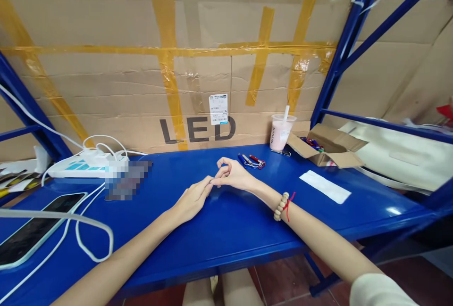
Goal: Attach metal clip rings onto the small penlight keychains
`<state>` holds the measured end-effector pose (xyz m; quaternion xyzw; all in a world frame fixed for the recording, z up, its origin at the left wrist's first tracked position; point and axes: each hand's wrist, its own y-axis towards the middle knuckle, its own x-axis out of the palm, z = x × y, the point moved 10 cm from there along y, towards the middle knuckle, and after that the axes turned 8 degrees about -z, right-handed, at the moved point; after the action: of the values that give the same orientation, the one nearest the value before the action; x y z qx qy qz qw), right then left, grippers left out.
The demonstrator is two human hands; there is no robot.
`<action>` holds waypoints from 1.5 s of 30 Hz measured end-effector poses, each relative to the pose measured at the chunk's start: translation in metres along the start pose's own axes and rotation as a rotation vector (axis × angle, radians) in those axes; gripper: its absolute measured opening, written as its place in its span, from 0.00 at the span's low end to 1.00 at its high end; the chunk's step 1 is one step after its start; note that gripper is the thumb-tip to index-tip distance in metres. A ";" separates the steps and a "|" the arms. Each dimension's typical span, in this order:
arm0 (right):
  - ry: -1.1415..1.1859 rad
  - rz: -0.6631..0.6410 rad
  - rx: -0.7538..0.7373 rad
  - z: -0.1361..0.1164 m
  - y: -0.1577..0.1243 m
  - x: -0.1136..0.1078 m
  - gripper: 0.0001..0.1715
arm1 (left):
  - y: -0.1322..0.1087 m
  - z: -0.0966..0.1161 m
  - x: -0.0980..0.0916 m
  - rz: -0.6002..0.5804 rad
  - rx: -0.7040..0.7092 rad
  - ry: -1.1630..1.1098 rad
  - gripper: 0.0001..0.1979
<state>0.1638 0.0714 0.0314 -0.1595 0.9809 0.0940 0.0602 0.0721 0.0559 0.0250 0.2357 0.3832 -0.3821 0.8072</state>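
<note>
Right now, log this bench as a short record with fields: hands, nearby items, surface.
surface: blue table
left hand: low over the table, fingers extended, fingertips touching the right hand
right hand: fingers curled, thumb meeting forefinger; anything pinched is too small to tell
wrist: bead bracelet on the right arm
nearest items: small pens, just beyond the right hand
right side: pink drink cup, open cardboard box, white paper strip
left side: power strip, phone

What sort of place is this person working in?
Likely a warehouse or stockroom work bench: a blue metal rack shelf serves as the table, a flattened brown cardboard sheet printed LED backs it, and a small open cardboard box sits on it.
</note>
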 end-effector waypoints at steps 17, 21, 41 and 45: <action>-1.082 0.499 0.133 -0.036 -0.029 -0.099 0.09 | 0.003 -0.021 -0.025 0.218 -0.126 -0.098 0.15; -1.122 0.279 0.197 -0.011 -0.017 -0.087 0.11 | 0.002 -0.018 -0.025 0.214 -0.136 -0.062 0.15; -0.995 0.159 0.329 0.014 -0.008 -0.065 0.14 | -0.007 -0.022 -0.039 0.323 -0.267 0.067 0.11; -1.097 0.193 0.279 0.005 -0.008 -0.060 0.13 | -0.007 -0.022 -0.040 0.312 -0.272 0.084 0.11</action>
<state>0.2232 0.0830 0.0343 0.0124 0.8193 0.0380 0.5720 0.0401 0.0841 0.0431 0.1966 0.4234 -0.1872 0.8643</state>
